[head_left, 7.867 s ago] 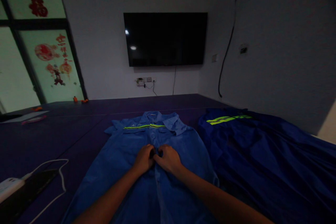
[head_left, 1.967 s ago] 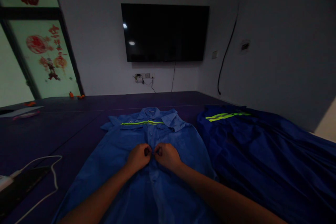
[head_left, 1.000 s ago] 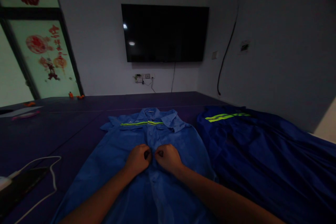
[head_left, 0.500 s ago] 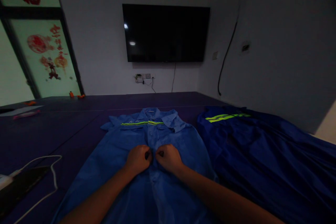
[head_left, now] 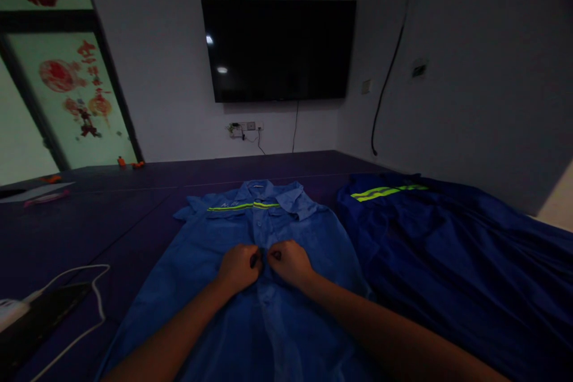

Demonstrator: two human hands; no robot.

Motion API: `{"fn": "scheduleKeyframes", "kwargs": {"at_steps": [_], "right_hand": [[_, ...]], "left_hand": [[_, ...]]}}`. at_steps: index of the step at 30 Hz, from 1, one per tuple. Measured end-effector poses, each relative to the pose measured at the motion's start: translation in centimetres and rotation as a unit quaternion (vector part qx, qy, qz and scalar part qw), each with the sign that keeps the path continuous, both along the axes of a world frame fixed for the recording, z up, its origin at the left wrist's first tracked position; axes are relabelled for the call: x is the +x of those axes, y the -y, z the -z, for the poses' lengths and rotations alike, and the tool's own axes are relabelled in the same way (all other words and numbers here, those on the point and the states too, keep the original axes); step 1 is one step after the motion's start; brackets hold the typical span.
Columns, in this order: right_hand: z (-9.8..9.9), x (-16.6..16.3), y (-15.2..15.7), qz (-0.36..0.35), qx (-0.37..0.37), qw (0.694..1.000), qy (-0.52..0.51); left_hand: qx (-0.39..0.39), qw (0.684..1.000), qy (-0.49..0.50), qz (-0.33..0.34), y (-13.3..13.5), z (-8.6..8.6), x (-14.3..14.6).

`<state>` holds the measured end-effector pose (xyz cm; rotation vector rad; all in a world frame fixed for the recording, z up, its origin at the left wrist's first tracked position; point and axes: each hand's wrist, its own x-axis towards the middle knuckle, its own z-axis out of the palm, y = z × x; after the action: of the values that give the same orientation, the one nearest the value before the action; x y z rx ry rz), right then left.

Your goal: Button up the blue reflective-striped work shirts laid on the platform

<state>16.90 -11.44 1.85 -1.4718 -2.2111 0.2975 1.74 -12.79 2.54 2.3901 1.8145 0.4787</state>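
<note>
A light blue work shirt (head_left: pixel 210 286) with a yellow-green reflective stripe lies flat, collar away from me, on a dark purple surface (head_left: pixel 134 197). My left hand (head_left: pixel 238 267) and my right hand (head_left: pixel 292 264) rest side by side at the middle of its front. Both are closed, with the fingers of each pinching the cloth along the shirt's button strip. The fingertips almost touch each other. What lies between the fingers is too dark to make out beyond the cloth.
A darker blue garment (head_left: pixel 447 250) with a reflective stripe is spread to the right. At lower left are a white cable (head_left: pixel 80 286), a dark flat device (head_left: pixel 40 322) and a white plug block (head_left: pixel 11 310). A black TV (head_left: pixel 277 51) hangs on the far wall.
Both hands stay pinched on the shirt's front, shifted slightly away from me along the strip. The view has tilted a little.
</note>
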Motion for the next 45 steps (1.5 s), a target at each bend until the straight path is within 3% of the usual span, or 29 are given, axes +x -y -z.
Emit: {"fn": "scheduleKeyframes", "kwargs": {"at_steps": [28, 34, 45], "right_hand": [[0.26, -0.05, -0.11, -0.003, 0.009, 1.000, 0.004], [0.06, -0.09, -0.08, -0.003, 0.003, 1.000, 0.027], [0.35, -0.06, -0.06, -0.007, 0.015, 1.000, 0.016]], "left_hand": [[0.012, 0.999, -0.017, 0.032, -0.30, 0.44, -0.05], [0.030, 0.996, -0.048, 0.073, -0.20, 0.40, 0.02], [0.040, 0.991, -0.110, 0.058, 0.46, 0.09, 0.42]]}}
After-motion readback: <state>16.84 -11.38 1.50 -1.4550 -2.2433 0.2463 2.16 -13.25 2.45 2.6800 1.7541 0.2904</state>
